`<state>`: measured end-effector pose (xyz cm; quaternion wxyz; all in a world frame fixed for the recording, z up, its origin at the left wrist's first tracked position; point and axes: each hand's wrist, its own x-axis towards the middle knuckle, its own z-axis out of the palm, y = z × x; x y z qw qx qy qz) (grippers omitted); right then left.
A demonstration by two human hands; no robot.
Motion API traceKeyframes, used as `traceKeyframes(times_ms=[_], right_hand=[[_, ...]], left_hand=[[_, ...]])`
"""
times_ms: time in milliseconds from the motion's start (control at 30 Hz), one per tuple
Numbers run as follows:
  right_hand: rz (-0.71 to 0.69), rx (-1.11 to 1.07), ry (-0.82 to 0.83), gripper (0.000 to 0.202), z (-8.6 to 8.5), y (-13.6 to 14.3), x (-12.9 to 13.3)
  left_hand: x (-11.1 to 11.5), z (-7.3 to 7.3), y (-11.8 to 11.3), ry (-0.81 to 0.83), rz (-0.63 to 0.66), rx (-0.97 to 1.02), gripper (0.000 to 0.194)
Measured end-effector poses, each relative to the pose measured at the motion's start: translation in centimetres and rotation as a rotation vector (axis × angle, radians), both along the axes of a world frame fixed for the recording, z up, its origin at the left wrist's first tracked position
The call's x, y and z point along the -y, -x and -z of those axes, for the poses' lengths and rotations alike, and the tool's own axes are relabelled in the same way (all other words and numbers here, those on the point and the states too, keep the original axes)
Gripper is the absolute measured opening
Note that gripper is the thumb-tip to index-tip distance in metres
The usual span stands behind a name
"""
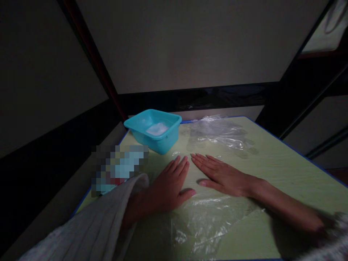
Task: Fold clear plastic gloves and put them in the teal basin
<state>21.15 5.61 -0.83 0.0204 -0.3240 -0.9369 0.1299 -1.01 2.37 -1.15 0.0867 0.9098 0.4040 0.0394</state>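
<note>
Basin [170, 139]: turquoise, rectangular, upright at the tabletop's far left corner.
White contents [158, 128]: lying inside the basin; too unclear to name.
Pixelated item [122, 168]: light blue with some red, by the left edge, nearer than the basin.
Tabletop [285, 170]: pale yellow-green, trimmed in blue.
Wall [195, 47]: grey, beyond the far edge, a black band [223, 95] low across it.
Strip [87, 43]: dark red, rising beyond the far left corner.

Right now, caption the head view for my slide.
Left hand and right hand flat over film, tub and crumpled plastic beyond.
</note>
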Motion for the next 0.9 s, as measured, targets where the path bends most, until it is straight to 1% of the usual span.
traceKeyframes(times_ms=[100,167,267,333,400,433,500,567,700,800,900], right_hand=[[0.023,-0.002,0.04,0.076,-0.1,-1.6,-0.7],[0.042,-0.015,0.072,0.076,-0.3,-2.5,-1.1],[0.082,-0.058,0.117,0.072,-1.3,-3.1,-1.4],[0.137,-0.121,0.114,0.062,-2.0,-3.2,-1.5],[0.216,-0.183,0.066,0.046,-2.5,-3.1,-1.8],[0.257,-0.203,0.031,0.038,-2.6,-3.0,-2.0],[0.317,-0.226,-0.036,0.025,-2.5,-3.0,-2.4],[0.342,-0.245,-0.069,0.019,-2.1,-2.9,-2.8],[0.362,-0.302,-0.037,0.023,-1.6,-2.9,-3.1],[0.374,-0.33,0.004,0.026,-1.7,-2.9,-3.0],[0.39,-0.337,0.01,0.028,-1.9,-3.0,-2.9]], left_hand=[[0.1,-0.1,0.0,0.004,-0.024,-0.008,0.072],[0.0,-0.1,0.1,0.003,-0.06,0.04,0.071],[-0.8,0.4,0.6,-0.026,-0.171,0.173,0.057],[-1.7,0.8,1.1,-0.056,-0.243,0.286,0.048],[-2.6,1.2,1.5,-0.032,-0.325,0.409,0.045],[-3.1,1.3,1.7,-0.032,-0.338,0.425,0.044],[-3.8,1.4,1.9,-0.025,-0.343,0.452,0.039],[-4.2,1.4,2.0,-0.024,-0.327,0.47,0.034],[-4.6,1.1,2.1,-0.02,-0.31,0.524,0.031],[-4.9,1.1,2.1,-0.015,-0.315,0.567,0.033],[-4.9,1.1,2.1,-0.021,-0.32,0.616,0.035]])
